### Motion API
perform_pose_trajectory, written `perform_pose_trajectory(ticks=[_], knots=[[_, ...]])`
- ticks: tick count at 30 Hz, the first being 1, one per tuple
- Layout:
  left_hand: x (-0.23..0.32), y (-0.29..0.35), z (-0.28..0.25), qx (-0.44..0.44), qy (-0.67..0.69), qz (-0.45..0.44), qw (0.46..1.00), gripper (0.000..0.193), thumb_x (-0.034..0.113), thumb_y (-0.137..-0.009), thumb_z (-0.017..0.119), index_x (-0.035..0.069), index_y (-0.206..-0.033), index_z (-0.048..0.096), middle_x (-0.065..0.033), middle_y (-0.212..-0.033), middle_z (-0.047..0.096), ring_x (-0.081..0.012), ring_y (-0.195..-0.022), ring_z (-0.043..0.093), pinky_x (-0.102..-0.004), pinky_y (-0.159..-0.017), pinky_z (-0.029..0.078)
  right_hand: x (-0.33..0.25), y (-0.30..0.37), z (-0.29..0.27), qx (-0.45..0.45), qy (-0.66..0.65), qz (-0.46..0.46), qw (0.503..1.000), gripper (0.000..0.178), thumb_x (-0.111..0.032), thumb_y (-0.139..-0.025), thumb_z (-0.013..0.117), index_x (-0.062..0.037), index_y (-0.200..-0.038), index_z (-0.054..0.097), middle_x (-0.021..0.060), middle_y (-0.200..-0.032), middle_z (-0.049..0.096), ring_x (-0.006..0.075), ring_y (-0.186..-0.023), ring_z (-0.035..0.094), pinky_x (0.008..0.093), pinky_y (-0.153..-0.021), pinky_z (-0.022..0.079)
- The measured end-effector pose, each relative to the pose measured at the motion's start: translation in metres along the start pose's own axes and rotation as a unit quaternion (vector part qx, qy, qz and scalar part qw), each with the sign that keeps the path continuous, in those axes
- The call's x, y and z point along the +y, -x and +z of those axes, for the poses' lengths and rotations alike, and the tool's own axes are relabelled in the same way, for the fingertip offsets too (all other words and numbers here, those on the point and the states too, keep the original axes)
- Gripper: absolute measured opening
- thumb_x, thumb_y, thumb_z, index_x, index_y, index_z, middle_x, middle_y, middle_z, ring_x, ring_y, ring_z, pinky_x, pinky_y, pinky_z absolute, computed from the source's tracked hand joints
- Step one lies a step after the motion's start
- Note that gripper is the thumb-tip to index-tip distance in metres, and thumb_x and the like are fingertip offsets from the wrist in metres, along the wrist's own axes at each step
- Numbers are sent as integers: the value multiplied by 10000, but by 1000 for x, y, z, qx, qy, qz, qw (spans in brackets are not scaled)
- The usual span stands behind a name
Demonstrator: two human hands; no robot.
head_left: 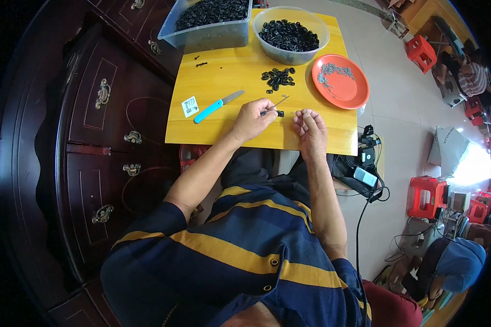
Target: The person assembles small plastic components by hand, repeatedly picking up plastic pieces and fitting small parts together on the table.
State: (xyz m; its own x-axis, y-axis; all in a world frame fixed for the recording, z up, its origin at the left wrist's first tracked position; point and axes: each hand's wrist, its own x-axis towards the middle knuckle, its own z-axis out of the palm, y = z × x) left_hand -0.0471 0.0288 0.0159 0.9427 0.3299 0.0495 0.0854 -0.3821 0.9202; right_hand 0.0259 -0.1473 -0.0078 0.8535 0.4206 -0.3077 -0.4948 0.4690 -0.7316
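Over the near part of the yellow table, my left hand is closed on a small black oval plastic piece. A thin metal pick-like rod also sticks out from its fingers. Just to the right, my right hand is pinched closed, with what may be a tiny metal pin at its fingertips; it is too small to be sure. A loose pile of similar black pieces lies beyond the hands. An orange plate at the right carries many small silvery metal bits.
A blue-handled knife and a white printed card lie at the left. A rectangular bin and a round tub, both with black pieces, stand at the back. Wooden drawers flank the table; cables and devices sit right.
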Motion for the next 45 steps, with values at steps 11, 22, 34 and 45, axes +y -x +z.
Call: perform_pose_trajectory(ticks=[11, 22, 34, 45], knots=[[4, 2, 20, -43, 70, 1, 997, 113, 90, -889, 603, -15, -920, 632, -10, -839, 654, -70, -795, 599, -257, -712, 501, 6, 13, 13, -102, 186, -77, 974, 158, -85, -943, 615, -6, -1079, 606, 14, -889, 624, 82, -752, 567, 224, -686, 467], [-24, 25, -39, 110, -270, 89, 952, 99, 138, -826, 630, 53, -810, 583, -120, -809, 604, -348, -793, 607, -478, -674, 479, -10, 3, -13, -27, 189, -124, 974, 98, -88, -949, 607, -22, -1022, 603, -4, -857, 605, 72, -693, 544, 207, -631, 429], [0, -19, -3, 86, -279, 206, 934, 121, 135, -766, 713, 64, -851, 667, -89, -858, 631, -299, -865, 615, -427, -775, 497, -11, 0, -16, 1, 188, -116, 975, 95, -90, -946, 615, -36, -1023, 600, -4, -880, 608, 72, -697, 547, 214, -627, 442], [0, -76, 36, -37, -359, 158, 919, 103, 189, -811, 656, 89, -795, 671, -84, -833, 655, -305, -838, 645, -441, -719, 516, -12, -6, -24, -19, 142, -90, 986, 82, -93, -952, 603, -50, -1019, 582, -3, -868, 594, 85, -706, 575, 228, -629, 488]])
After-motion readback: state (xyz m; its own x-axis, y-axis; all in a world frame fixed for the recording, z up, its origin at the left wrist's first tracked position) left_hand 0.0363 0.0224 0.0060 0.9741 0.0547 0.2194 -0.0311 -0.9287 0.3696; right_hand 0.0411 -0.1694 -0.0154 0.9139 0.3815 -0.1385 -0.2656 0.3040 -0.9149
